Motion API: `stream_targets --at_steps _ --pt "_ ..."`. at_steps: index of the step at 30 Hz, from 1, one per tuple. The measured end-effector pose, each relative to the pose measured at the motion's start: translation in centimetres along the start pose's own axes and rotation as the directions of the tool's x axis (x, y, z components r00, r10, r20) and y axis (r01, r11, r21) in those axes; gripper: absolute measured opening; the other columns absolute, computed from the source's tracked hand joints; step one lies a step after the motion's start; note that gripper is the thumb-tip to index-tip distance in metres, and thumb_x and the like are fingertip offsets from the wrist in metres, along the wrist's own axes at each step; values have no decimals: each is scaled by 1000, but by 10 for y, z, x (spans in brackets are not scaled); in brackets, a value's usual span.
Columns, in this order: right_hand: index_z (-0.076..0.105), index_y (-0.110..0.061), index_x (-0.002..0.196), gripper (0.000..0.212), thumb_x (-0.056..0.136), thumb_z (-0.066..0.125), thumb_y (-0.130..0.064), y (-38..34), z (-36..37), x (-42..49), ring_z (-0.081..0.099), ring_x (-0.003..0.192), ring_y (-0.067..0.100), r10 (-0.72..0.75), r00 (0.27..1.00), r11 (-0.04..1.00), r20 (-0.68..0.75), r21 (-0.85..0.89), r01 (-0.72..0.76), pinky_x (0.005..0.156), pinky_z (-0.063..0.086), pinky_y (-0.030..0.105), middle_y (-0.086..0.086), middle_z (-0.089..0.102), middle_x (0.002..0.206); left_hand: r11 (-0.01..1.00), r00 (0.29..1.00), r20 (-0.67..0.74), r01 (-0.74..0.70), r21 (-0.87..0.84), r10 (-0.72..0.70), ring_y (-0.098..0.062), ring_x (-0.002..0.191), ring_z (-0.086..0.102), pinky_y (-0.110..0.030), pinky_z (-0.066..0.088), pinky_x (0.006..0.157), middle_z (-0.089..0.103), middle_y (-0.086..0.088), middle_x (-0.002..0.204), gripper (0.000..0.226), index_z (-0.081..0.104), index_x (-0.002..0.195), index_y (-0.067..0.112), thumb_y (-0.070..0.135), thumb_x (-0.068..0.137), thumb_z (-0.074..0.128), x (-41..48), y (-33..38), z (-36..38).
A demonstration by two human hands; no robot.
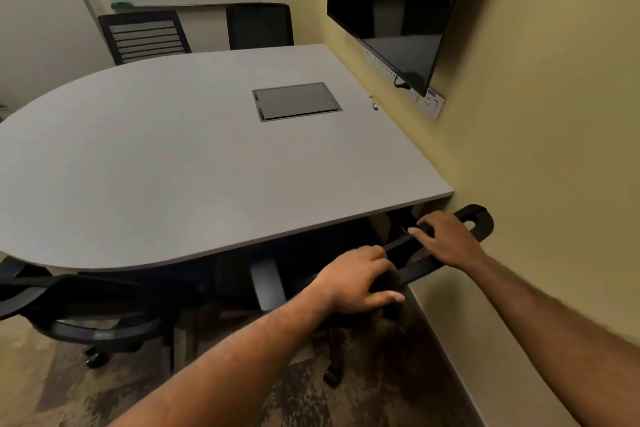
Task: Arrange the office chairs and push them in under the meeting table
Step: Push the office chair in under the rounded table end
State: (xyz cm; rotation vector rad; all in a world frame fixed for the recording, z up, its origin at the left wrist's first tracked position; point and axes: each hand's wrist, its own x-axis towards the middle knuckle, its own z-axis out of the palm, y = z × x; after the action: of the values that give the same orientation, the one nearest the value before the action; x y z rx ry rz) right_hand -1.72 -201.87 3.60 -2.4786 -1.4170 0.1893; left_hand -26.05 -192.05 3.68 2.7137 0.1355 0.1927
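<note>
- Chair (479,218): the black office chair being handled stands at the near right corner of the table (207,156). Its seat is in shadow under the tabletop, and the top of its back is just outside the table's edge.
- The top rail of the back is the long axis to mind. It runs slantwise from near-left to far-right, and its far end sits just beside the wall (540,121).
- The left hand (360,279) grips the near, left end of the rail, with the fingers curled over the top and the thumb underneath.
- The right hand (446,239) lies on the rail further along, toward the wall. Its fingers look fairly straight, pressing on top rather than clasping, though the thumb is hidden.
- The chair is straight ahead of both hands, with the table beyond it. The left hand is nearer the body and the right is further forward.
- The push should go forward, as I judge it. The left end likely needs more travel to square the back with the table edge, and the wall leaves little room on the right.
- One wheel (332,374) of the chair shows on the patterned carpet (381,392).
- A second chair (86,308) sits at the near left, partly under the table's rounded edge.
- A slatted chair (143,36) and a plain-backed chair (259,26) stand at the far side.
- A closed hatch (294,100) is set in the tabletop, and a dark screen (398,10) hangs on the wall.
</note>
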Motion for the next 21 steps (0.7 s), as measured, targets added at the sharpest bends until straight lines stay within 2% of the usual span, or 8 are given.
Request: stream_targets --at_steps 2,4,5,7,8,10,13,21 --pt "72 -14 102 40 92 62 -50 28 -3 -2 62 98 24 36 999 999 -40 4 -35 89 48 40 4 68 101 999 997 63 47 29 -48 -23 114 55 -40 52 92 53 -4 129 63 51 139 17 61 94 55 9 14 12" --pt "72 -14 105 37 91 65 -47 46 0 -2 61 101 24 2 998 1000 -69 -10 -3 97 44 42 3 68 104 982 972 143 183 39 -187 -26 119 56 -42 51 97 53 -6 137 69 40 146 18 61 94 53 16 18 19" --pt "71 -14 106 36 91 65 -46 50 2 -2 60 102 23 -23 997 1000 -79 -19 22 101 42 44 3 67 105 970 954 172 240 48 -244 -28 115 59 -44 51 95 57 -7 134 68 40 145 18 62 95 50 18 18 20" --pt "71 -16 104 36 90 65 -48 55 6 -1 60 101 21 -51 994 999 -101 -20 50 104 40 49 0 67 103 956 941 175 281 80 -291 -25 87 63 -41 49 75 65 -5 104 58 51 126 18 67 96 41 18 15 23" --pt "71 -16 102 35 90 64 -49 56 8 -1 61 99 20 -61 991 998 -122 -16 60 103 41 50 -1 68 101 954 941 159 286 96 -298 -19 71 56 -39 43 67 60 0 86 54 52 110 19 69 97 37 16 13 23" --pt "71 -18 97 34 91 61 -50 56 10 -2 63 94 19 -88 981 996 -175 -16 86 94 46 46 -4 69 95 949 942 133 297 104 -309 -12 59 43 -35 36 61 46 9 70 49 45 91 25 72 96 32 11 12 23" --pt "72 -22 92 34 89 53 -51 50 13 -5 64 90 18 -101 964 995 -247 -23 99 86 46 43 -7 70 90 938 935 106 329 109 -340 -11 57 41 -35 35 58 42 11 67 48 41 88 27 74 94 29 4 9 24" --pt "74 -25 90 35 84 46 -45 18 32 -14 65 88 19 -44 934 999 -354 9 51 89 45 45 -7 72 89 952 960 66 259 163 -273 -14 57 42 -32 30 50 40 12 63 51 41 86 28 77 93 28 -19 -22 6"
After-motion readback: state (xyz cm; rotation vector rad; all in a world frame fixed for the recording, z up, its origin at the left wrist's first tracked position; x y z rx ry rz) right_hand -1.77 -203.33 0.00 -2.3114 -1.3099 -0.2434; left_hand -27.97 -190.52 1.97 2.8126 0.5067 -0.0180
